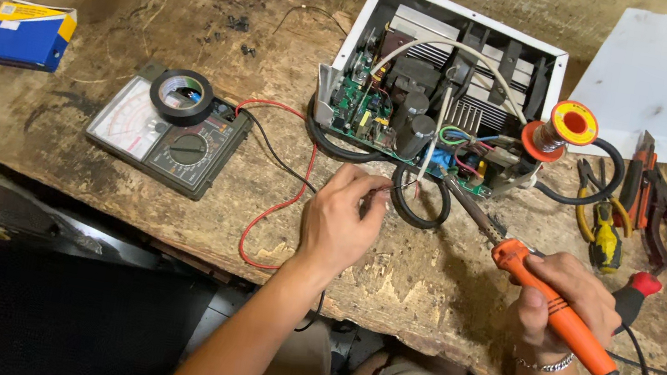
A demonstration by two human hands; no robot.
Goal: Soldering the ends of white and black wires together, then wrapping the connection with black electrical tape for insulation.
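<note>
1. Head view: the right hand has its fingers wrapped around an orange-handled soldering iron, whose tip points at the open white metal case of circuit boards on the rough wooden worktop.
2. The left hand has its fingers pinching thin wires beside that case.
3. A grey analogue multimeter lies well to the left, carrying a black tape roll.

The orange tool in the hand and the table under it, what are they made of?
The soldering iron in the right hand looks like smooth orange plastic on the handle, with a dull grey metal tip. The workbench looks like rough pressed wood: brown, flaky, stained and chipped along its edge.
</note>
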